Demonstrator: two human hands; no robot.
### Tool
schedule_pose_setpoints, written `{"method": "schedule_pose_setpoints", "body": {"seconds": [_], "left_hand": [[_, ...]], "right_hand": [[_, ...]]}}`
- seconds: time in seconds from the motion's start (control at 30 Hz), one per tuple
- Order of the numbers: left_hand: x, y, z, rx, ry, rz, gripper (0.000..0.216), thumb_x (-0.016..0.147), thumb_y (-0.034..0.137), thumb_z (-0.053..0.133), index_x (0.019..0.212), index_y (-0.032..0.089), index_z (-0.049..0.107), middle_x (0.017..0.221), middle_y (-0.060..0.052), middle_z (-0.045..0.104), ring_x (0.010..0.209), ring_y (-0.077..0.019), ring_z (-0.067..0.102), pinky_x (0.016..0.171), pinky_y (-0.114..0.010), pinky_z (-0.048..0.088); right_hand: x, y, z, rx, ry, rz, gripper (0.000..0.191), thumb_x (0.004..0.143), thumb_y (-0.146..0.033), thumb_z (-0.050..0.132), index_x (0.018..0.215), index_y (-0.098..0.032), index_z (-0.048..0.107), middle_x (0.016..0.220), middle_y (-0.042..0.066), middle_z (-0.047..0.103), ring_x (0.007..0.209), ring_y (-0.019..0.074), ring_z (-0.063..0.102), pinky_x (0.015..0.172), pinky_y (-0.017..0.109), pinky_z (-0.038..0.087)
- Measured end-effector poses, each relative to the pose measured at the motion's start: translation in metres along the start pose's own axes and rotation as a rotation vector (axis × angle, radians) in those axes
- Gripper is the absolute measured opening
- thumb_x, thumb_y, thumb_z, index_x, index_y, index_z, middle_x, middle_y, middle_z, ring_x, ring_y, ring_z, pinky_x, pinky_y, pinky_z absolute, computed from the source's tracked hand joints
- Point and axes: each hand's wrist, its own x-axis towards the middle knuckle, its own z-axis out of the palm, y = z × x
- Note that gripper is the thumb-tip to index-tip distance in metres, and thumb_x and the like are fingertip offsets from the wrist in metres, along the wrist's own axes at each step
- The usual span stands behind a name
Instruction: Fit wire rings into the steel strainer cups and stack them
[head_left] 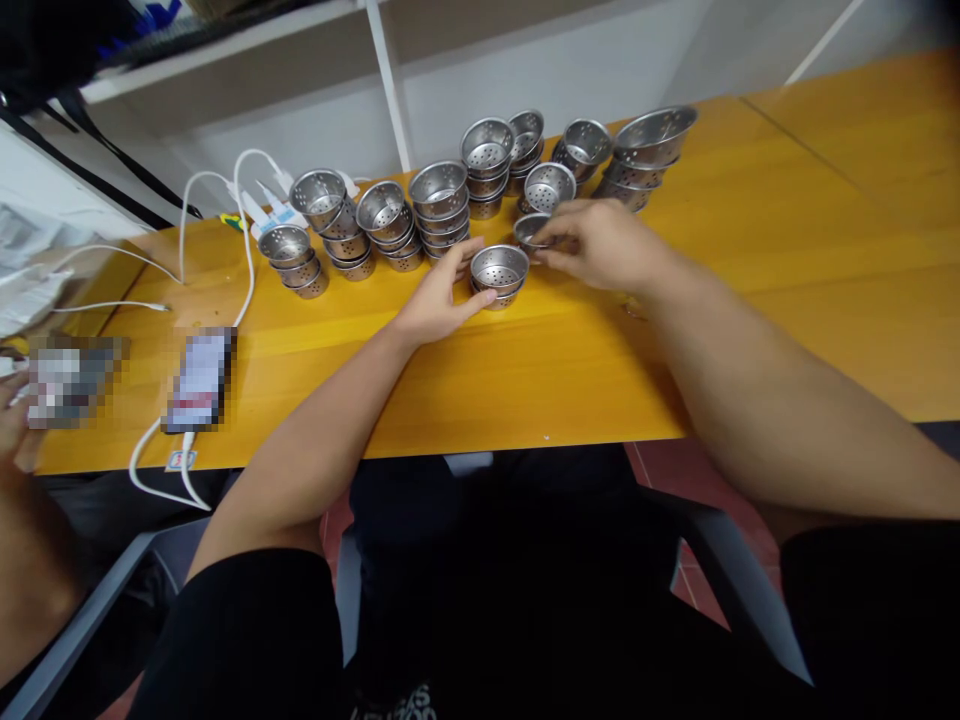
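Observation:
A short stack of perforated metal cups (499, 272) stands on the yellow wooden table, with my left hand (441, 302) curved around its left side. The thumb lies against the front of the stack and the fingers reach behind it. Just behind and to the right, my right hand (596, 243) pinches the rim of another perforated metal cup (528, 230). That cup is partly covered by my fingers, and I cannot tell whether it rests on the table. Close behind it stands one more metal cup (551, 186).
Several stacks of similar cups line the back, including a left one (285, 245), a middle one (441, 190) and a right one (651, 140) that leans. A phone (201, 380) with white cables (250, 250) lies at left. Another person's hand (11, 410) holds a blurred object at far left.

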Motion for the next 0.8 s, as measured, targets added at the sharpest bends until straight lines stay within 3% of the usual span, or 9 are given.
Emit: {"method": "schedule_pose_setpoints", "body": {"seconds": [0.17, 0.27, 0.33, 0.4, 0.5, 0.6, 0.8], "left_hand": [[0.003, -0.005, -0.001, 0.088, 0.049, 0.056, 0.087, 0.118, 0.070, 0.075, 0.187, 0.026, 0.048, 0.200, -0.026, 0.056, 0.191, -0.0471, 0.059, 0.160, -0.071, 0.055], [0.006, -0.001, -0.003, 0.166, 0.088, 0.065, 0.076, 0.122, 0.066, 0.070, 0.185, 0.027, 0.054, 0.198, -0.025, 0.058, 0.193, -0.0477, 0.056, 0.164, -0.075, 0.048], [0.007, 0.003, -0.003, 0.166, 0.118, 0.062, 0.083, 0.120, 0.071, 0.072, 0.188, 0.028, 0.052, 0.198, -0.025, 0.059, 0.194, -0.0490, 0.056, 0.163, -0.078, 0.046], [0.007, 0.008, -0.001, 0.141, 0.132, 0.060, 0.104, 0.114, 0.083, 0.079, 0.197, 0.032, 0.041, 0.204, -0.024, 0.054, 0.195, -0.0500, 0.055, 0.162, -0.078, 0.049], [0.007, 0.015, 0.000, 0.146, 0.125, 0.083, 0.132, 0.104, 0.104, 0.081, 0.204, 0.038, 0.027, 0.210, -0.021, 0.048, 0.197, -0.0508, 0.053, 0.161, -0.075, 0.050], [0.008, 0.020, -0.005, 0.197, 0.143, 0.115, 0.130, 0.102, 0.115, 0.071, 0.201, 0.038, 0.037, 0.203, -0.018, 0.058, 0.195, -0.0517, 0.055, 0.162, -0.075, 0.049], [0.011, 0.026, -0.016, 0.303, 0.209, 0.182, 0.117, 0.105, 0.115, 0.062, 0.191, 0.037, 0.054, 0.191, -0.018, 0.066, 0.191, -0.0543, 0.056, 0.165, -0.078, 0.039]], "right_hand": [[-0.015, -0.031, -0.025, 0.041, 0.167, 0.120, 0.067, 0.116, -0.096, 0.072, 0.155, -0.046, 0.093, 0.142, 0.015, 0.092, 0.144, 0.0585, 0.079, 0.130, 0.082, 0.063], [-0.016, -0.051, -0.023, 0.053, 0.219, 0.077, 0.065, 0.119, -0.095, 0.068, 0.156, -0.048, 0.094, 0.142, 0.015, 0.091, 0.136, 0.0538, 0.080, 0.125, 0.078, 0.067], [-0.014, -0.059, -0.015, 0.056, 0.189, 0.009, 0.063, 0.121, -0.091, 0.070, 0.149, -0.041, 0.097, 0.137, 0.016, 0.090, 0.124, 0.0480, 0.083, 0.118, 0.073, 0.070], [-0.011, -0.063, -0.005, 0.077, 0.148, -0.051, 0.062, 0.120, -0.089, 0.074, 0.143, -0.037, 0.098, 0.130, 0.016, 0.089, 0.113, 0.0437, 0.084, 0.110, 0.068, 0.072], [-0.010, -0.067, 0.009, 0.159, 0.106, -0.111, 0.055, 0.118, -0.087, 0.081, 0.140, -0.040, 0.099, 0.125, 0.013, 0.089, 0.115, 0.0437, 0.085, 0.104, 0.063, 0.072], [-0.011, -0.073, 0.016, 0.221, 0.077, -0.156, 0.050, 0.119, -0.082, 0.084, 0.145, -0.042, 0.099, 0.133, 0.012, 0.088, 0.126, 0.0457, 0.085, 0.109, 0.063, 0.072], [-0.011, -0.078, 0.016, 0.179, 0.046, -0.159, 0.052, 0.117, -0.079, 0.088, 0.143, -0.036, 0.098, 0.150, 0.016, 0.082, 0.143, 0.0501, 0.077, 0.126, 0.071, 0.066]]}}
